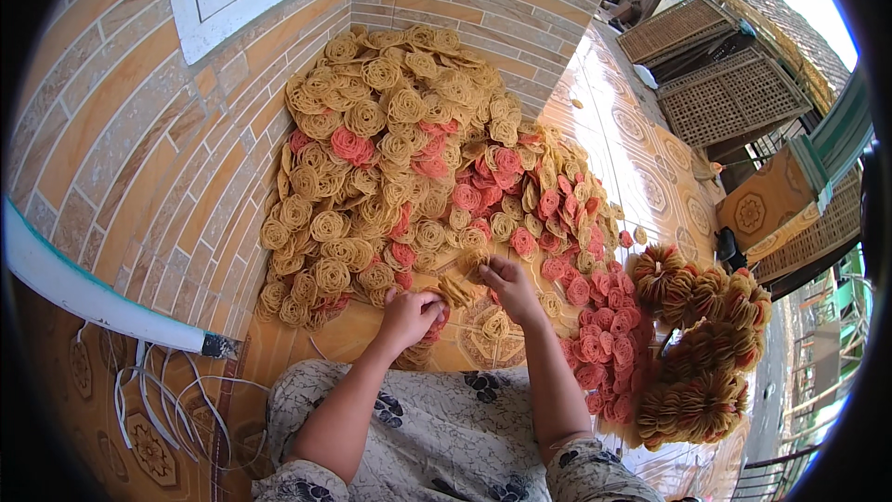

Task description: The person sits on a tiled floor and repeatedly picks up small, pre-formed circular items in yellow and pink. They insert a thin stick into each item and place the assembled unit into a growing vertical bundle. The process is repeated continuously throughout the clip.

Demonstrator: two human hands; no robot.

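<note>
Low over the tiled floor, in front of my lap, both my hands work close together. My left hand (411, 316) is closed, with thumb and fingers pinched at the near end of a small stack of tan lacy discs (456, 289). A thin string through them cannot be made out. Just to the right, my right hand (508, 286) pinches a single tan swirled disc (472, 262) by its edge, above the stack. Beyond my hands rises a large heap of tan rosette-like discs (365, 118), with pink discs (351, 145) mixed in.
Many pink discs (595, 346) lie spread at my right. Beside them are thick bunched strings of discs (701, 344). A brick-patterned wall (121, 130) bounds the left. White strips (158, 409) lie coiled at lower left. Woven racks (729, 98) stand far right.
</note>
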